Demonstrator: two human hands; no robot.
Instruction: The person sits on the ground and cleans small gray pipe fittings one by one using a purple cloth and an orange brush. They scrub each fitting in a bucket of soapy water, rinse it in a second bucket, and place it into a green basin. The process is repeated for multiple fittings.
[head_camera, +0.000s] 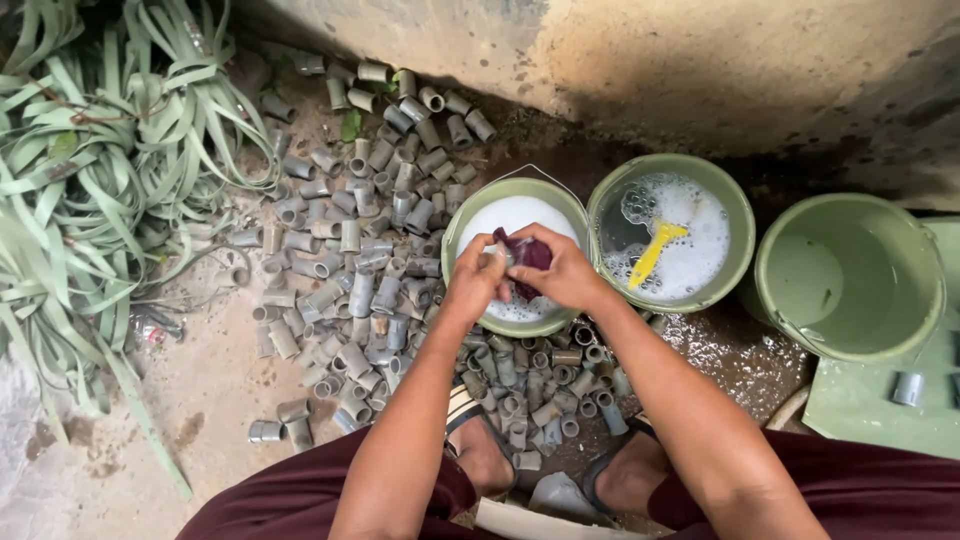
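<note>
I watched both hands meet over the foamy bucket (462, 222): the left hand (476, 280) had its fingers pinched on a small grey pipe fitting (497, 256), while the right hand (560, 270) had its fingers clenched around a dark maroon cloth (527, 254) pressed against it. A second soapy bucket (738, 222) held a yellow brush (655, 250); a third bucket (848, 275) stood further right. Grey fittings (370, 270) littered the ground (200, 400) between the sandalled feet (480, 450) and the wall (650, 60), beside long green leaves (90, 180).

Bare forearms, no sleeves; dark maroon garment (300, 500) over both thighs; open strapped sandals (470, 420) on feet.
</note>
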